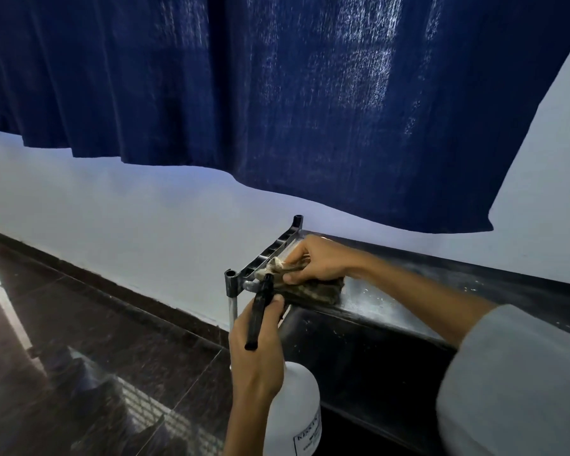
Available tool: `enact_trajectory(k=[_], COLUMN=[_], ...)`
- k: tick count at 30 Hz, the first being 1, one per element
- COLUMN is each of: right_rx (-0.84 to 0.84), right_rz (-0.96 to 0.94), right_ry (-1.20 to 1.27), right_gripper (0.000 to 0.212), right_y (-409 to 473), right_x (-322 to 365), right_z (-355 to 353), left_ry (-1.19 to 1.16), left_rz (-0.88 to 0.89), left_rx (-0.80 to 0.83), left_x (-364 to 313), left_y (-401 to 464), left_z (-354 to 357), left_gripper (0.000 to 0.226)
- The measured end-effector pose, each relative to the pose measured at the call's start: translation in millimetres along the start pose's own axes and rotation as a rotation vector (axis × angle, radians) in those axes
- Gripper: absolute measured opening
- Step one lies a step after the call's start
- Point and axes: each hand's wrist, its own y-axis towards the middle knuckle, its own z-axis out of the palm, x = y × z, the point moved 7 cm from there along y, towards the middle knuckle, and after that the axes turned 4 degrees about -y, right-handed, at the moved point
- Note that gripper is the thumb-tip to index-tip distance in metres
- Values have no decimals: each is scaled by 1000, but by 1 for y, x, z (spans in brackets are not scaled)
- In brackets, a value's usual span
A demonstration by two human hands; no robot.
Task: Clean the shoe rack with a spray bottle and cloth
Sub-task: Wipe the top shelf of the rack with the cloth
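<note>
The shoe rack stands against the pale wall, its dark top shelf dusty and flecked with light specks, and everything here sits around it. On the rack's left end, just inside the black plastic end bracket with its two round post sockets, lies a mottled brown cloth. The right hand is pressed down on that cloth, fingers curled over its far edge and thumb tucked along the near side, so it grips the cloth against the shelf. Its arm runs back along the rack's top to a light grey sleeve.

In front of the rack's near-left corner, the left hand is wrapped around the black trigger head of a spray bottle; the nozzle points up toward the cloth and nearly meets it. The white bottle body hangs below that hand, level with the rack's dark lower space, a printed label on its side too small to read. A silver upright post drops from the bracket beside this hand.

Above the rack a deep blue curtain hangs, its hem ending over the shelf. Left of the rack stretches a glossy dark tiled floor
</note>
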Motion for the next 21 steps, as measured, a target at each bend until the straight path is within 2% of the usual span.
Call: enact_trajectory(k=[1,3,6,8,10,13,15,17,18,20,21], right_rx=[12,-80,-324,-407,-366,-110,-47,-130,-183,-313,-376], right_rz=[-26,-27,173,299,273,25,-94,-109,-76,93,207], right_ry=[24,43,22,19,1,85,140,117,74,-51,-62], right_gripper=[29,30,33,30,27,12,9,10,10,26,26], right_y=[-2,3,18,20,20,4,-8,-5,1,13,15], right_x=[2,-4,-31,-41,-36,-6,9,7,0,-26,-42], right_z=[1,-3,-15,-18,-19,-6,2,0,-2,-16,-24], left_ry=[-1,17,17,25,30,50,86,80,66,44,44], left_rz=[-7,0,48,85,114,149,153,133,123,96,79], left_rx=[-3,0,38,65,102,239,297,321,315,278,259], left_x=[1,-1,-8,-16,-23,-32,-32,-28,-26,-19,-17], left_y=[0,0,1,4,10,18,22,25,26,31,33], left_z=[0,1,3,2,3,10,12,10,8,2,0], left_gripper=[25,24,20,22,22,19,19,17,25,46,51])
